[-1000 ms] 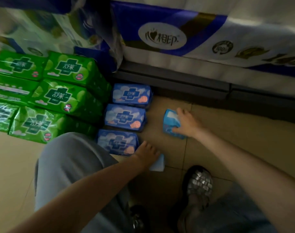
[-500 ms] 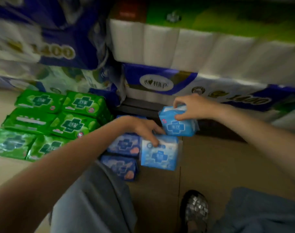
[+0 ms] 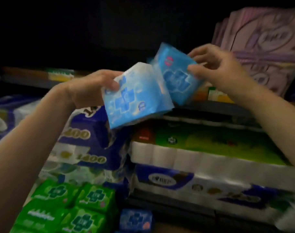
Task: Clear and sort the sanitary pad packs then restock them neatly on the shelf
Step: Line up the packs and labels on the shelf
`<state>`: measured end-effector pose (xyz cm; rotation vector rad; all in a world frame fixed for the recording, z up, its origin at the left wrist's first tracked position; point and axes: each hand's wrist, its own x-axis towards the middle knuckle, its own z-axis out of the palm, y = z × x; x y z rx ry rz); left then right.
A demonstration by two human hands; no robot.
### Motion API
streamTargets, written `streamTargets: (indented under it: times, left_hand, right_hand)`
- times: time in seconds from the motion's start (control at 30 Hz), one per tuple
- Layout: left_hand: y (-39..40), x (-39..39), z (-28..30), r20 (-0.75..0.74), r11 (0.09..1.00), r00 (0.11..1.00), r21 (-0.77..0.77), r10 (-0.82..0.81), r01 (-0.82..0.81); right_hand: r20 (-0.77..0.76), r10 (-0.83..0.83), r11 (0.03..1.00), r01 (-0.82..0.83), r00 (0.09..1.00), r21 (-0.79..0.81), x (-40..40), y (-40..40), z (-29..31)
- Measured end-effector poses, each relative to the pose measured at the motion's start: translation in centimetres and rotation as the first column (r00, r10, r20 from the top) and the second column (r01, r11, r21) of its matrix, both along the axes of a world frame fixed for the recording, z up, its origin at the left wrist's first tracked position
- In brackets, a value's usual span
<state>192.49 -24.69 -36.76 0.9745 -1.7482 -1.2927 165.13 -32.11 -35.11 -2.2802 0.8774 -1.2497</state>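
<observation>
My left hand [image 3: 91, 89] grips a light blue sanitary pad pack [image 3: 135, 98] by its left edge, held up and tilted. My right hand [image 3: 215, 68] holds a second light blue pack [image 3: 175, 76] by its right side, just above and behind the first; the two packs touch or overlap. Both are raised in front of a dark shelf opening [image 3: 109, 31]. On the floor at the lower left lie several green pad packs [image 3: 67, 207], with a darker blue pad pack [image 3: 136, 219] beside them.
Large toilet-roll bundles with blue wrapping [image 3: 86, 140] and a green-topped one [image 3: 210, 157] are stacked on the lower shelf below my hands. Purple packs [image 3: 264, 47] stand on the upper shelf at the right. The shelf edge [image 3: 210, 108] runs behind the held packs.
Both hands took a light blue pack off the floor and lifted it to the height of the upper shelf. My view swung up from the floor to the shelves.
</observation>
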Motion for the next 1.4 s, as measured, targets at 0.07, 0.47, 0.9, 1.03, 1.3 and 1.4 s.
streamTargets:
  times: [0.07,0.47,0.9,1.03,1.3,1.4]
  left_hand:
    - [-0.7,0.7,1.0,0.009,0.994,0.994,-0.036,0.106,-0.106]
    - [-2.7,3.2,4.2,0.154,0.853,0.847,-0.216,0.509,-0.474]
    - [-7.6,-0.4,5.6,-0.265,0.883,0.895,-0.215,0.359,-0.418]
    - [-8.1,-1.7,4.8,-0.448,0.871,0.826,-0.177,0.343,-0.458]
    - [-8.3,-0.2,3.2,-0.252,0.74,0.782,-0.256,0.57,-0.622]
    - [-8.4,0.2,2.0,-0.113,0.649,0.725,-0.369,0.68,-0.666]
  right_hand:
    - [0.098,-0.075,0.988,0.087,0.992,-0.126,1.5,-1.7,1.7]
    - [-0.574,-0.696,0.717,0.369,0.432,-0.591,7.8,-11.7,1.1]
    - [0.293,0.15,0.939,-0.229,0.944,0.258,7.8,-4.6,2.6]
    - [0.579,0.098,0.901,-0.32,0.809,0.295,8.1,-4.5,4.1]
    - [0.213,-0.111,0.992,0.122,0.971,-0.04,8.2,-6.1,6.1]
    - [-0.134,-0.178,0.946,0.132,0.975,-0.295,8.4,-7.4,4.8]
